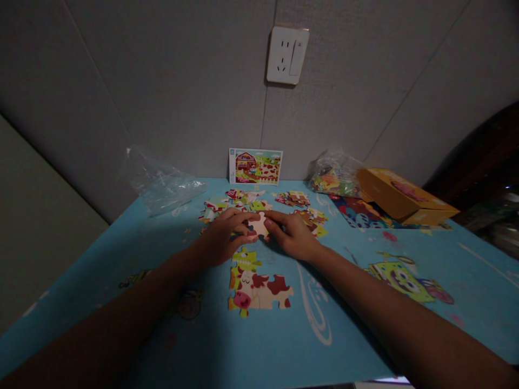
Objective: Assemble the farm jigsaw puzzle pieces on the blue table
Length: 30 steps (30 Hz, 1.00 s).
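A pale puzzle piece (259, 226) is held up off the table between my two hands. My left hand (225, 235) touches its left edge with thumb and fingers, while my right hand (292, 234) pinches its right side. Just below on the table lies a joined part of a jigsaw puzzle (259, 290), showing a brown-and-white cow with a pink muzzle and green pieces above it. Behind my hands are loose puzzle pieces (214, 207), partly covered by my left fingers, and a smaller heap of pieces (292, 198) to the right.
A farm picture card (256, 166) leans against the wall below a socket (287, 55). A clear plastic bag (170, 189) lies at the left. At the right are a bag of pieces (334, 175) and a yellow box (405, 195). The blue tablecloth (365, 351) has cartoon prints.
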{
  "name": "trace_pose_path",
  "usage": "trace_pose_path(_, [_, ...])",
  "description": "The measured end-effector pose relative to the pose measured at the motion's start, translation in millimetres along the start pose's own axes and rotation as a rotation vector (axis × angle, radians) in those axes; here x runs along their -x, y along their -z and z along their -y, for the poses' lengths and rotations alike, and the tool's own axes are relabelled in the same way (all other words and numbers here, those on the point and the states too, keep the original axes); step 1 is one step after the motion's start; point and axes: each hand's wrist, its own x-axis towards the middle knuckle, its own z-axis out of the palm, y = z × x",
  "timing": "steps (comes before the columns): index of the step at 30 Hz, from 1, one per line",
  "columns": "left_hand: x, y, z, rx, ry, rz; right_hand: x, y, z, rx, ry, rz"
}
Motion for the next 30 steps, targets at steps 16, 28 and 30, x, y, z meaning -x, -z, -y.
trace_pose_path(16, [-2, 4.7, 3, -0.132, 0.146, -0.131, -3, -2, -14, -0.002, -0.139, -0.083])
trace_pose_path(28, [-2, 10.2, 10, -0.279, 0.356, -0.273, -6, 1, -17, 0.098, -0.295, -0.180])
trace_pose_path(30, [-2, 11.2, 11, -0.306, 0.372, -0.284, -6, 3, -19, 0.132, -0.313, -0.197])
